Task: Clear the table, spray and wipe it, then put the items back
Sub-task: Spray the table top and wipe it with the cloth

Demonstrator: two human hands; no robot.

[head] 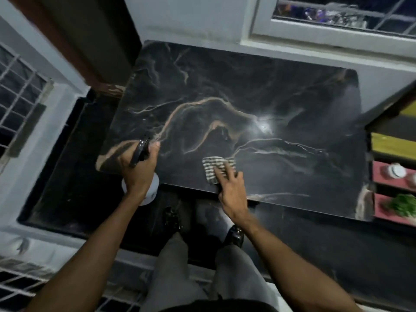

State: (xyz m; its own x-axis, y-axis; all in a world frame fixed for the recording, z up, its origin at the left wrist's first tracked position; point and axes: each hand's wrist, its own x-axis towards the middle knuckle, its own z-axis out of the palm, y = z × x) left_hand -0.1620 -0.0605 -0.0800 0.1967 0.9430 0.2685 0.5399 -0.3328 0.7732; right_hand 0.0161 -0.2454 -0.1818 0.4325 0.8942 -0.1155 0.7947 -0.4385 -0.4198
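Step in hand: spray and wipe. The table (247, 97) top is dark marble and carries nothing but my cloth, so I judge the clearing step done.

My left hand (138, 170) is wrapped around the neck of the spray bottle (151, 197), fingers curled at the black trigger head. The nozzle points out over the near left corner and the white body hangs just off the front edge. The frame is dim and smeared, so I cannot tell whether the trigger is pulled.

My right hand (231, 190) lies flat with the fingers spread straight on the striped cloth (213, 164). It presses the cloth onto the top near the front edge, just right of the bottle.

Next move, as I judge it: sweep the cloth outward across the far and right parts of the top, with the palm kept flat. The bottle must go down before anything returns. The shelf (380, 174) at right holds white cups (397, 171) and greens (403, 204), possibly the items to put back.
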